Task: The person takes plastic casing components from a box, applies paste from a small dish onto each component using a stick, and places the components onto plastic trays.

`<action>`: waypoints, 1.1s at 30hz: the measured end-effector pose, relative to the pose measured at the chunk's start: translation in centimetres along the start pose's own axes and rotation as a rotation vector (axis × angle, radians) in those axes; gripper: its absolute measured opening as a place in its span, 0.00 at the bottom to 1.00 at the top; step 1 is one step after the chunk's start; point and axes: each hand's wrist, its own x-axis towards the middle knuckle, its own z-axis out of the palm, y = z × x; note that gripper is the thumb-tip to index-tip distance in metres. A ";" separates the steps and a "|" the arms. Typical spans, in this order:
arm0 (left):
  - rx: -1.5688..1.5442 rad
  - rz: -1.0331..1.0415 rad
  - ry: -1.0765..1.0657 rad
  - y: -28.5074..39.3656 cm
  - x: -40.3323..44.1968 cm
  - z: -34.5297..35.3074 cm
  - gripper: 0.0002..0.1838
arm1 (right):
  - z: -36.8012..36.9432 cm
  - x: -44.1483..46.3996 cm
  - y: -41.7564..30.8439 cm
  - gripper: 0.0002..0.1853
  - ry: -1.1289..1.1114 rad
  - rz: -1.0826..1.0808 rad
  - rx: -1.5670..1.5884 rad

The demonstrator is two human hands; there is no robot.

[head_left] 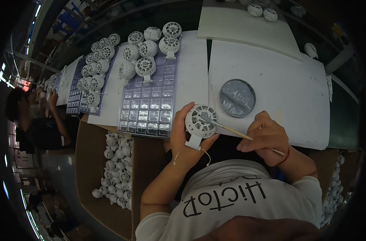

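Housing (201,117), white, round and slotted, lies within the grip of my left hand (182,134), my thumb on its near side and my fingers around its left edge. Its stubby base points toward me, with a thin cord (207,157) dangling beside it. My right hand (268,138) pinches the wooden handle of a brush (238,133) between thumb and fingers, to the right of the piece; the gray-coated tip meets its slotted face near the middle. Just beyond, on the white surface (287,92), a round dish (237,98) holds gray material. Farther left, a clear compartment tray (147,108) carries more white slotted pieces (145,66) at its far end.
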 end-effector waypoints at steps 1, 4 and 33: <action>-0.038 0.006 0.010 0.1 0.0 0.1 0.45 | 0.2 -0.2 0.0 0.12 0.018 0.056 0.107; -0.122 -0.008 0.029 0.6 0.1 0.4 0.45 | 0.3 -0.3 -0.3 0.13 0.059 0.162 0.281; -0.262 0.084 -0.041 1.2 0.2 1.1 0.46 | -2.1 2.8 0.2 0.15 -0.009 -0.243 -0.222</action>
